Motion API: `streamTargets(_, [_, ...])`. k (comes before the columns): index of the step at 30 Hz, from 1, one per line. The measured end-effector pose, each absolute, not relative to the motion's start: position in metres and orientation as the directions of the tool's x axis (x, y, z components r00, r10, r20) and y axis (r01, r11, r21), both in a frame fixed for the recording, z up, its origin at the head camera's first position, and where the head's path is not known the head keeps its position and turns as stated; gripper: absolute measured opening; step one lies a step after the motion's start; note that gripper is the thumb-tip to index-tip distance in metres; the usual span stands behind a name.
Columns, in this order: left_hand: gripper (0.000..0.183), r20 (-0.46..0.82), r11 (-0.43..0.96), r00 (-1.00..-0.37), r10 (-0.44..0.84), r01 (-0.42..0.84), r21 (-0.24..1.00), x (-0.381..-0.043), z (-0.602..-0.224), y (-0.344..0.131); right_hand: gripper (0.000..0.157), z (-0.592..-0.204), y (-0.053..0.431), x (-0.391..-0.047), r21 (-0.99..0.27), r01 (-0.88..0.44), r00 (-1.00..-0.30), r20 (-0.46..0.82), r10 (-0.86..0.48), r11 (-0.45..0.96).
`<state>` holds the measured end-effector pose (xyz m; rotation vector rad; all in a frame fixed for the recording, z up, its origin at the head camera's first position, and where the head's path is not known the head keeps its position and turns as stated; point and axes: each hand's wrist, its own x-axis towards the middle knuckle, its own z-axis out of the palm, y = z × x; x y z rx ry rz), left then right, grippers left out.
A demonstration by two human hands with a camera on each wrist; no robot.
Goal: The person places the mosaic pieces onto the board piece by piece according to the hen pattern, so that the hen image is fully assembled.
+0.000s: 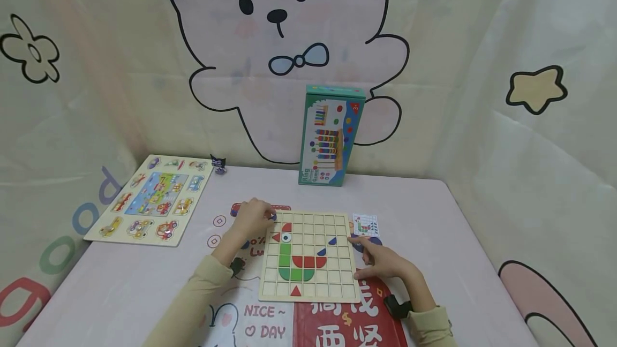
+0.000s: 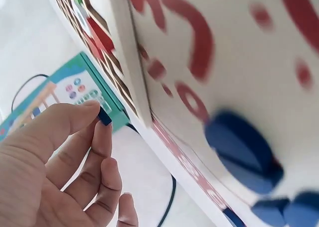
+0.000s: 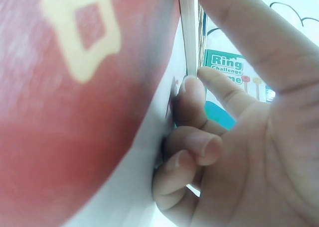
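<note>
A wooden grid board (image 1: 337, 293) lies on the table, with coloured pieces forming a duck-like picture. At its far left corner is my left hand (image 1: 253, 219). Thumb and a fingertip of that hand pinch a small blue piece (image 2: 104, 116), its full shape partly hidden. My right hand (image 1: 385, 260) rests along the board's right edge, index finger and thumb spread and touching it. In the right wrist view its other fingers (image 3: 192, 147) bend beside the board's side. Two blue pieces (image 1: 322, 252) lie on the squares behind the red and green ones.
A pattern card (image 1: 366, 225) lies right of the board. Behind stands a Ring Challenge Game box (image 1: 330, 138). A picture puzzle board (image 1: 180, 232) is at the left, a small dark figurine (image 1: 218, 164) beside it. More blue pieces (image 2: 241, 152) lie on the printed mat left of the board.
</note>
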<state>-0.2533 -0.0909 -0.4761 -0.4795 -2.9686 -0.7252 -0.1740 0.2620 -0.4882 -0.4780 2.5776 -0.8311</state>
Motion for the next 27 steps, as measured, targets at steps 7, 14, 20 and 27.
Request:
streamTargets(7, [0.014,0.096,0.837,-0.942,0.321,0.329,0.437,-0.249,-0.479,-0.074,0.085,-0.488,0.261,-0.174,-0.613,-0.198,-0.864,-0.259,-0.431,0.765])
streamTargets(14, [0.011,0.160,0.810,-0.906,0.392,0.422,0.408,-0.243,-0.480,-0.060,0.085,-0.488,0.262,-0.174,-0.619,-0.197,-0.862,-0.260,-0.435,0.761])
streamTargets(20, [0.013,0.170,0.787,-0.881,0.442,0.471,0.399,-0.240,-0.481,-0.050,0.085,-0.488,0.262,-0.174,-0.621,-0.198,-0.861,-0.260,-0.438,0.758])
streamTargets(27, [0.017,0.128,0.767,-0.870,0.476,0.482,0.424,-0.236,-0.479,-0.037,0.085,-0.488,0.262,-0.174,-0.618,-0.208,-0.859,-0.255,-0.444,0.758])
